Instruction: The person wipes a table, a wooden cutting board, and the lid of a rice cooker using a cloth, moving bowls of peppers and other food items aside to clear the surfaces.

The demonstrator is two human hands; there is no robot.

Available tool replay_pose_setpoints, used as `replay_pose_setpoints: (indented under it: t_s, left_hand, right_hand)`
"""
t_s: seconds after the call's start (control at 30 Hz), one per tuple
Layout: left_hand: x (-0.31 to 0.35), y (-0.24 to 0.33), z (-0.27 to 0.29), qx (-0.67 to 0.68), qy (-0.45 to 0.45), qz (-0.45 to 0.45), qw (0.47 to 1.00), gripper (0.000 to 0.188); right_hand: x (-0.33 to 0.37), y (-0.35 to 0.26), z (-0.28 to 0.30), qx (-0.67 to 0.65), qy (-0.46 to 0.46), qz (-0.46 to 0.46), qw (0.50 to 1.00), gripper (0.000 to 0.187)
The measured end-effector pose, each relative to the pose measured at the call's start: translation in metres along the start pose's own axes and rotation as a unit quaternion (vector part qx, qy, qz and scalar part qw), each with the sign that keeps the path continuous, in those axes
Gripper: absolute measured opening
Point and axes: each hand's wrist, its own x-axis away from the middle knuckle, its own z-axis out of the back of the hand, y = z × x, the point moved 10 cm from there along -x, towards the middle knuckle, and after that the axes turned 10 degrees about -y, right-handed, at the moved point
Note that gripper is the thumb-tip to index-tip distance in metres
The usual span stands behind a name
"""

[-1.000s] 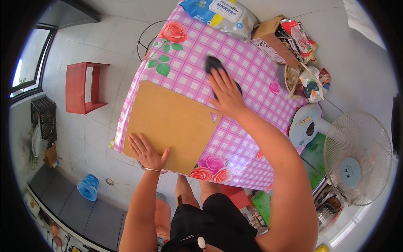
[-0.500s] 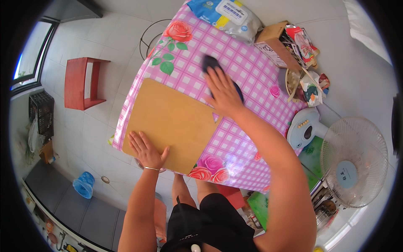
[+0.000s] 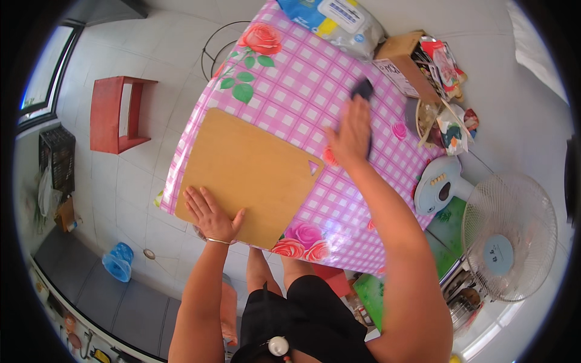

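Note:
My left hand (image 3: 212,216) lies flat with spread fingers near the lower left edge of a tan cutting board (image 3: 251,169). The board rests on a table with a pink checked, rose-printed tablecloth (image 3: 296,78), and a triangular hole shows at its right corner. Right of the board, my right hand (image 3: 353,134) holds a dark cloth (image 3: 363,89) down against the tablecloth, its fingers long and the thumb out to the side. Motion blurs this hand, and most of the cloth is hidden under it.
A pack of wipes (image 3: 339,24), a box of packets (image 3: 411,60) and a round container (image 3: 417,118) line the far right edge. A grey-blue koala-shaped item (image 3: 439,184) and a fan (image 3: 511,236) are on the right. A red stool (image 3: 109,115) and blue basket (image 3: 118,263) stand on the left floor.
My right hand has slid the dark cloth to the right across the tablecloth, away from the board. The left hand stays in place on the cutting board.

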Motion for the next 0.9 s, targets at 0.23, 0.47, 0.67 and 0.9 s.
replay_pose_setpoints:
  t_s: [0.23, 0.47, 0.67, 0.9]
  left_hand:
    - [-0.004, 0.005, -0.004, -0.013, -0.003, -0.024, 1.0, 0.112]
    - [-0.004, -0.002, -0.002, -0.008, 0.005, -0.009, 1.0, 0.11]
    - [0.0, 0.002, -0.001, -0.008, 0.001, -0.015, 1.0, 0.109]
    - [-0.002, 0.015, -0.001, -0.03, 0.028, -0.045, 0.998, 0.104]
  right_hand:
    - [-0.091, -0.128, 0.018, -0.104, 0.091, 0.146, 0.98, 0.079]
    - [0.038, 0.056, 0.001, 0.001, -0.033, 0.0, 0.999, 0.082]
    - [-0.059, -0.065, 0.022, -0.052, 0.065, -0.003, 0.997, 0.088]
    - [-0.097, -0.108, 0.009, -0.155, 0.071, 0.104, 0.98, 0.083]
